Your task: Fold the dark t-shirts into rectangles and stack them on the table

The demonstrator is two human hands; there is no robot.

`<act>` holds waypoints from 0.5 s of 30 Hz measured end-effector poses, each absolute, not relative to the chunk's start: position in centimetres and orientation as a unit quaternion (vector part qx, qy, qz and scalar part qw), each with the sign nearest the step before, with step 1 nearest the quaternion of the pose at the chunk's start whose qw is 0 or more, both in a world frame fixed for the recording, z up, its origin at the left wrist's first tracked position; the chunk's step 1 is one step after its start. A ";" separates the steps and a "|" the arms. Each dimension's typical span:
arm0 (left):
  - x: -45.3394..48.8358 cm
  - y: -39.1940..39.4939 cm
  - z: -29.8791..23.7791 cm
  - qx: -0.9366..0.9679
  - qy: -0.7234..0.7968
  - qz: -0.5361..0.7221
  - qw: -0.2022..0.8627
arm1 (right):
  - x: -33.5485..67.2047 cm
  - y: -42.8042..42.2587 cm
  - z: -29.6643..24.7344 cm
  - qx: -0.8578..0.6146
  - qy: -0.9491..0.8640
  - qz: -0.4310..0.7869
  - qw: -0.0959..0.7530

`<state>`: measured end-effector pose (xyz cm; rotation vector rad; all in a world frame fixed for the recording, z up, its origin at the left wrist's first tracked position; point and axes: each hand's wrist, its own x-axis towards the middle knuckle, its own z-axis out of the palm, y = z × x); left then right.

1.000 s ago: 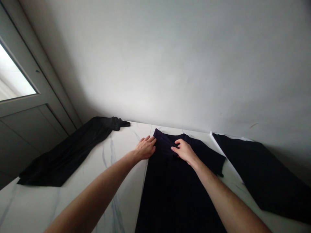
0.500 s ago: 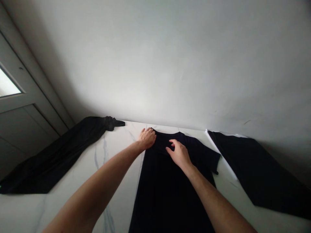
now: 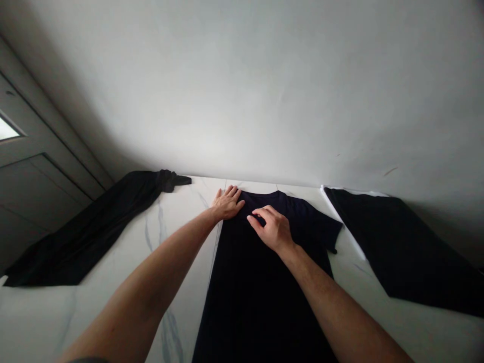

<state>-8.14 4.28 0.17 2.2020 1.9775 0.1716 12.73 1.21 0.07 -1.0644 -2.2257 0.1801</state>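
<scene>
- White marble countertop runs along a pale wall.
- Head view: a dark short-sleeved garment lies flat on the countertop, neckline toward the wall.
- Left hand: open, palm down on the garment's shoulder.
- Right hand: half-curled on the fabric just below the neckline; grip unclear.
- 2 black cloths lie on the countertop: left cloth and right cloth, 1 on each side of the garment.

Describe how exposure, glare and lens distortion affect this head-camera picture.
In the head view, the dark garment is underexposed, its folds nearly lost; the door's glass pane glares white at far left; wide-angle distortion enlarges the left forearm.
</scene>
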 end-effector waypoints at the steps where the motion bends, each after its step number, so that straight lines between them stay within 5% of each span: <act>1: -8.1 4.3 0.2 0.739 0.665 0.058 0.088 | 12.7 1.1 0.1 -0.407 -0.860 0.069 0.300; 5: -7.9 4.3 0.3 0.737 0.668 0.059 0.086 | 12.7 1.1 0.0 -0.434 -0.868 0.065 0.232; 15: -5.7 -4.1 2.4 0.748 0.655 0.108 0.005 | 12.3 1.0 -0.1 -0.458 -0.861 0.032 0.219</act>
